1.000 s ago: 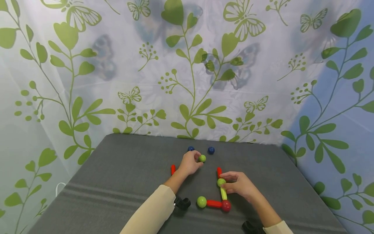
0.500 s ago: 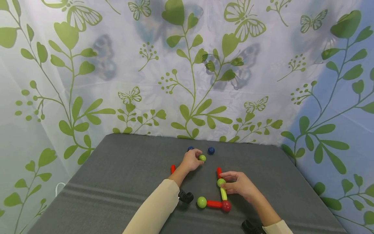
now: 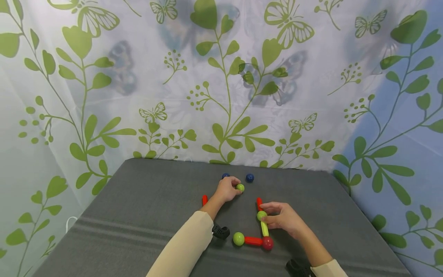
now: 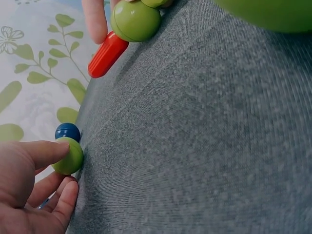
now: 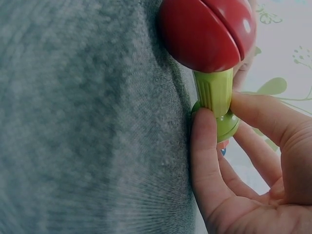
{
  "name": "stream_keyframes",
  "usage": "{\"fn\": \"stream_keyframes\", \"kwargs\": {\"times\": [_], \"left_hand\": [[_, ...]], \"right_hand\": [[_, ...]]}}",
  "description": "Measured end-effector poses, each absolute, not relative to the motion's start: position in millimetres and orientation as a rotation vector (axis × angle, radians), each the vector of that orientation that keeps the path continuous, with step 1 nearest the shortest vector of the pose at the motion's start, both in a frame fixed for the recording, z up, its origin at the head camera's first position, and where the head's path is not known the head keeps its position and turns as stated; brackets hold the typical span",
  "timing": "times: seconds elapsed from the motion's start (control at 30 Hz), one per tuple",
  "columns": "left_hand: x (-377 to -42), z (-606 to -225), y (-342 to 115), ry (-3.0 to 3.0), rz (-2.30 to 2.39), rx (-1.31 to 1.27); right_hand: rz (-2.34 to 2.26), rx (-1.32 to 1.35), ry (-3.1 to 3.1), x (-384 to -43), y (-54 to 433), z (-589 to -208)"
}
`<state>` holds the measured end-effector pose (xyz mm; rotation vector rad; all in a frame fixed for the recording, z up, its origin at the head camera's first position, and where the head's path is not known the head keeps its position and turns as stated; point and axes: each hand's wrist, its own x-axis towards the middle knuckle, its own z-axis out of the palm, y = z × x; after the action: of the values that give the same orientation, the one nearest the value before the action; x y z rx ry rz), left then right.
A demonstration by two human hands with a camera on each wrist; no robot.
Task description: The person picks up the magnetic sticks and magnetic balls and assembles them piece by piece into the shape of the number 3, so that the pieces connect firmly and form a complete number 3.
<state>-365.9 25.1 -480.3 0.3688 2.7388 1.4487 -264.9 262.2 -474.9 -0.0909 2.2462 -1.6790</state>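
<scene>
Near the back of the grey surface, my left hand (image 3: 226,189) pinches a loose lime-green ball (image 3: 240,187); the left wrist view shows the thumb on that green ball (image 4: 71,160) and the fingers beneath it. My right hand (image 3: 285,220) grips an L-shaped chain of balls and rods lying at the centre right. Its thumb and fingers hold the green rod (image 5: 214,92) close to a green ball (image 3: 262,215). From that ball a red rod (image 3: 259,203) points away. The green rod's near end meets a red ball (image 3: 267,243), joined by another red rod (image 3: 253,241) to a green end ball (image 3: 238,239).
Two dark blue balls lie farther back, one (image 3: 250,177) right of the left hand and one (image 3: 225,175) just behind it. A separate red rod (image 3: 205,199) is partly hidden by the left forearm. A leaf-printed curtain (image 3: 228,84) borders the grey table (image 3: 152,200).
My left hand has shifted slightly right and its fingers have come in around the loose green ball. The right hand and the chain stay in place.
</scene>
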Motion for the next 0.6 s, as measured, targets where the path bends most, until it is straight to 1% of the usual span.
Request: {"fn": "stream_keyframes", "kwargs": {"times": [0.37,0.6], "left_hand": [[-363.0,-477.6,23.4,2.76,1.418,0.384],[-359.3,-476.5,29.0,2.738,1.403,0.438]], "right_hand": [[-1.681,-0.112,2.244,-265.9,262.1,-475.1],[-1.691,-0.131,2.241,-266.5,262.3,-475.6]]}}
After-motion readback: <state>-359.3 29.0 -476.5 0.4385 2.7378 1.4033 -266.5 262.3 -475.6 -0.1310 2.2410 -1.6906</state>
